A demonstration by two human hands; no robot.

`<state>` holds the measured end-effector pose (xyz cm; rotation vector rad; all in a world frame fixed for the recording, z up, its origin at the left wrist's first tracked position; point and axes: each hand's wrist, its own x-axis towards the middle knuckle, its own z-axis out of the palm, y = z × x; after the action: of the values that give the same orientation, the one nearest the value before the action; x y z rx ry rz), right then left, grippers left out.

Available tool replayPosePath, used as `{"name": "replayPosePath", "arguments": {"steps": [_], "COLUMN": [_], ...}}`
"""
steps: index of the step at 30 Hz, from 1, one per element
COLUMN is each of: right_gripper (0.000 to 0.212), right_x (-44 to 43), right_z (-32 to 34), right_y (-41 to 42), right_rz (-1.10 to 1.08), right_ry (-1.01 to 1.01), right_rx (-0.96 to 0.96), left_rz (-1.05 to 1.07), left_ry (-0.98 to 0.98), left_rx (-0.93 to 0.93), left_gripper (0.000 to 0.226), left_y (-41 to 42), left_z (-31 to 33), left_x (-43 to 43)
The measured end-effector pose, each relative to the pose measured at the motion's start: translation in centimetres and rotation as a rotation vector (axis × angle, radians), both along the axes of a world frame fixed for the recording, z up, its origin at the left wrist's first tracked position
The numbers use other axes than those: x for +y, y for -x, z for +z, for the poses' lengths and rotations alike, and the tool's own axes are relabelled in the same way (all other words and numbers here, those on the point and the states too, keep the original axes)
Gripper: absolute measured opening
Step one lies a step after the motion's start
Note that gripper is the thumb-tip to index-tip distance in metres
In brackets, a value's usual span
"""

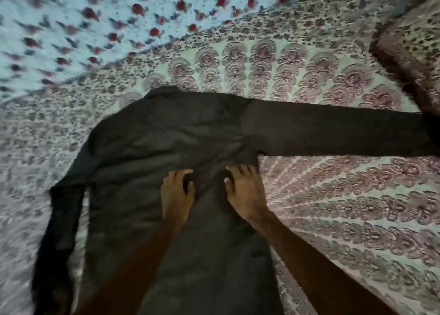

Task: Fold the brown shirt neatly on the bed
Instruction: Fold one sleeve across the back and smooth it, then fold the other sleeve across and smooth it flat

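Note:
The dark brown long-sleeved shirt (166, 136) lies spread flat on the patterned bedsheet (333, 207), collar toward the far side. One sleeve stretches out to the right, the other hangs down along the left side. My left hand (177, 191) rests on the shirt's middle with its fingers bent against the cloth. My right hand (245, 191) presses flat on the shirt near the right armpit, fingers spread. Wrinkles gather in the cloth between the two hands. The frame is blurred by motion.
A pale blue cloth with red flowers (95, 17) covers the far left of the bed. A patterned pillow or cushion (412, 45) sits at the far right, close to the end of the outstretched sleeve.

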<state>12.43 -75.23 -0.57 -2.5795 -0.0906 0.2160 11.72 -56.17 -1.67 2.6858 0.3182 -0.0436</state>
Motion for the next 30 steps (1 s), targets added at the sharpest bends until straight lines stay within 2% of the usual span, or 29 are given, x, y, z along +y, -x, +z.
{"name": "replayPosePath", "arguments": {"steps": [4, 10, 12, 15, 18, 20, 21, 24, 30], "right_gripper": [0.035, 0.030, 0.029, 0.027, 0.027, 0.026, 0.026, 0.035, 0.051], "right_x": [6.6, 19.7, 24.3, 31.8, 37.9, 41.2, 42.4, 44.8, 46.9], "right_z": [0.0, 1.3, 1.3, 1.2, 0.9, 0.5, 0.3, -0.3, -0.5], "right_y": [2.1, 3.7, 3.7, 3.6, 3.1, 2.4, 2.1, 1.1, -0.4], "right_rz": [0.086, 0.187, 0.195, 0.185, 0.159, 0.147, 0.144, 0.124, 0.056], "right_ry": [-0.020, -0.060, -0.078, -0.065, -0.049, -0.018, 0.002, 0.053, 0.101], "right_rx": [0.032, 0.107, 0.126, 0.125, 0.117, 0.103, 0.098, 0.076, 0.032], "left_rz": [0.005, 0.255, 0.352, 0.461, 0.439, 0.379, 0.333, 0.206, 0.167], "left_ry": [-0.032, 0.026, -0.035, -0.116, -0.070, -0.066, -0.058, 0.037, 0.047], "left_rx": [-0.006, -0.079, -0.008, 0.168, 0.329, 0.421, 0.422, 0.250, -0.338], "left_gripper": [0.028, 0.035, 0.040, 0.070, 0.091, 0.091, 0.082, 0.048, 0.026], "left_y": [2.6, 4.8, 5.0, 5.7, 6.1, 6.1, 6.2, 5.9, 1.2], "left_z": [0.9, 1.7, 1.9, 1.5, 0.4, -0.6, -1.0, -0.9, 4.1], "left_x": [8.2, 22.6, 26.9, 33.2, 37.9, 40.0, 40.5, 41.0, 46.7]}}
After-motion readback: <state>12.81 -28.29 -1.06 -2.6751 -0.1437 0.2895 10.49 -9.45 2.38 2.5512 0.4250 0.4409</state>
